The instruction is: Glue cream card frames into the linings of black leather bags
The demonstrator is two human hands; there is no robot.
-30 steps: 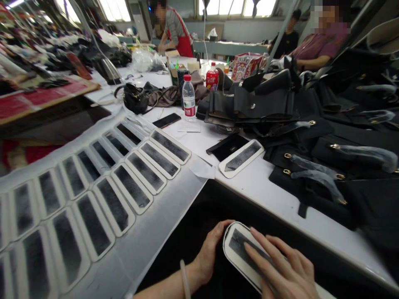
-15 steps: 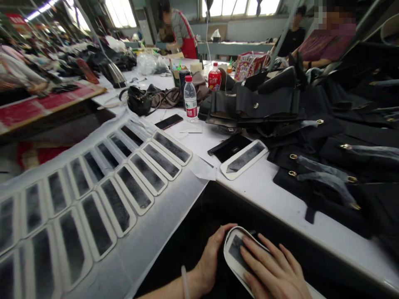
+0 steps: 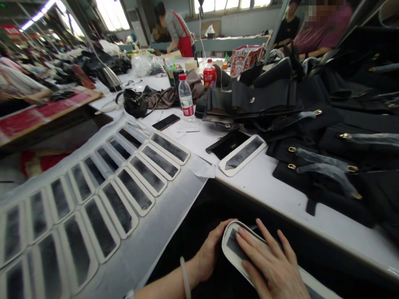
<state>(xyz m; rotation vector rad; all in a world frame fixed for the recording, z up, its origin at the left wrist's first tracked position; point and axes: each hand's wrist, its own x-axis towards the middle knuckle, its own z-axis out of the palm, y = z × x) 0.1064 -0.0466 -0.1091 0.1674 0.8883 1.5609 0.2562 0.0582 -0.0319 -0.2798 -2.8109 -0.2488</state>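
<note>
In the head view my left hand [image 3: 209, 254] grips the rounded end of a long white-edged panel [image 3: 230, 246] with a dark grey middle strip. The thumb runs along the panel's edge, and the other fingers are hidden behind it. My right hand [image 3: 270, 265] lies on the panel's face with its fingers spread, covering much of the strip. The panel slants down to the bottom edge of the view, over a dark area below the tables. Another such panel [image 3: 242, 155] rests on the white table, beside a small black flap [image 3: 229, 143].
Several similar panels [image 3: 132, 189] lie in rows on a grey sheet [image 3: 146, 236] at the left. Black bag parts [image 3: 311, 166] are heaped at the right. A water bottle [image 3: 186, 99], a phone [image 3: 166, 122] and a red bottle [image 3: 209, 74] stand or lie farther back. People work beyond.
My right hand has shifted slightly on the panel, its fingers more spread. The left hand keeps its hold. The whole view has tilted a little.
</note>
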